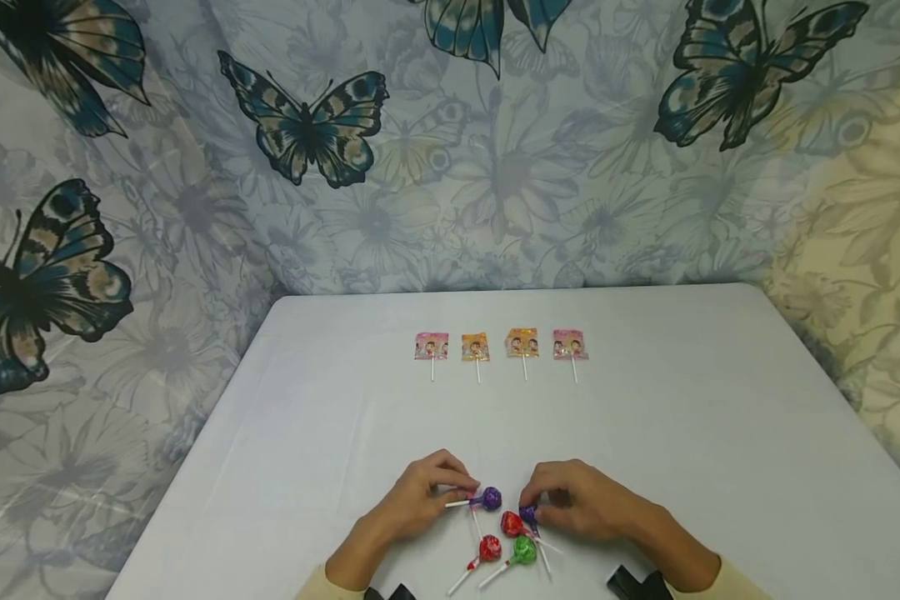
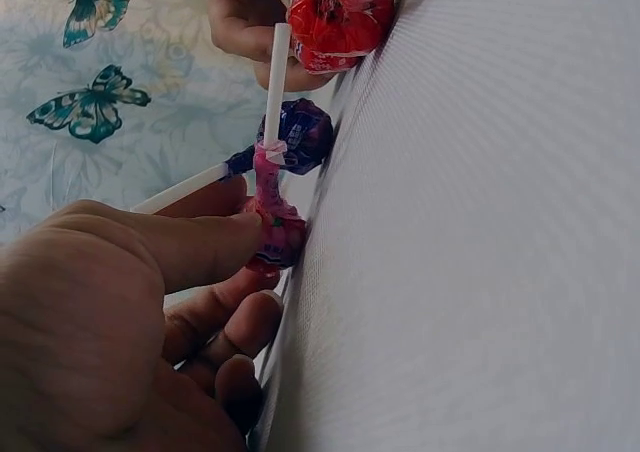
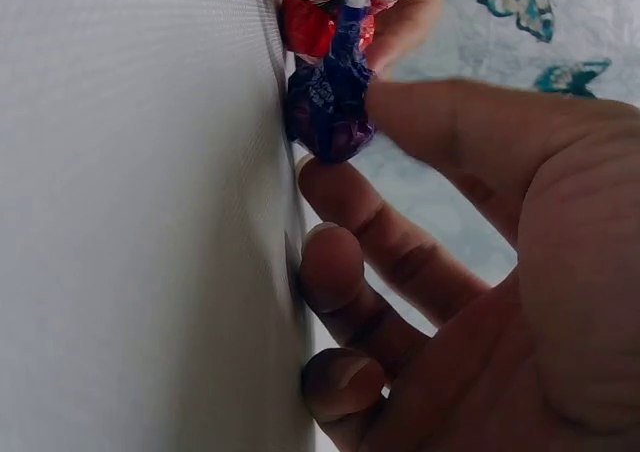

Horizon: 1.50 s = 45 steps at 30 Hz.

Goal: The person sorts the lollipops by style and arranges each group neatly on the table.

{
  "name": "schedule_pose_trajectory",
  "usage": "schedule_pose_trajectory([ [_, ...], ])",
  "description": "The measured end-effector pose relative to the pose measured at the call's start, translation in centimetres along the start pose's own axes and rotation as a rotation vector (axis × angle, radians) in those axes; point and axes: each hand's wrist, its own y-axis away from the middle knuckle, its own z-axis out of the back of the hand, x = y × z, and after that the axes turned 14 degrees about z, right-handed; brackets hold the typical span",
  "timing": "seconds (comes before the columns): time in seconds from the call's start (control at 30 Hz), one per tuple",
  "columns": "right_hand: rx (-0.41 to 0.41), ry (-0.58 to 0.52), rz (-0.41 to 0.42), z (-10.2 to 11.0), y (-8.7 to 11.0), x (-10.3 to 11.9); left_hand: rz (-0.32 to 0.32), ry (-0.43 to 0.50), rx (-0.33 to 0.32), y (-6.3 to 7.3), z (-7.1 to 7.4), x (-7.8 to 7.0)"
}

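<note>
My left hand (image 1: 426, 493) pinches a pink-wrapped lollipop (image 2: 277, 237) between thumb and fingers, low at the white table. Just beyond it lies a purple lollipop (image 1: 491, 498), its stick pointing left. My right hand (image 1: 588, 500) has thumb and forefinger around the head of another purple lollipop (image 3: 333, 112), pinching it at the table surface. Between the hands a red lollipop (image 1: 512, 523) lies against that one. Nearer to me are a second red lollipop (image 1: 489, 548) and a green lollipop (image 1: 524, 550), sticks pointing toward the lower left.
Farther back on the white table (image 1: 330, 400), a row of flat-wrapped lollipops runs left to right: pink (image 1: 431, 346), orange (image 1: 476, 347), orange (image 1: 522, 342), pink (image 1: 570, 344). Butterfly-patterned cloth (image 1: 495, 208) hangs behind and beside the table.
</note>
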Motion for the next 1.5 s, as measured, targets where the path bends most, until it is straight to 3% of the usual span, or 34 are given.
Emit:
schedule_pose_trajectory([
  [0.4, -0.034, 0.032, -0.034, 0.0, -0.3, 0.4, 0.035, 0.013, -0.005, -0.1, -0.1, -0.5],
  [0.67, -0.017, 0.063, -0.108, -0.1, -0.3, 0.6, 0.053, -0.002, -0.069, -0.1, -0.6, -0.7],
  [1.0, -0.015, 0.049, -0.150, -0.2, -0.3, 0.9, 0.138, -0.072, -0.130, 0.0, -0.6, -1.0],
  [1.5, -0.030, 0.060, -0.131, -0.4, -0.5, 0.9, 0.180, -0.093, -0.194, -0.2, 0.4, -0.8],
])
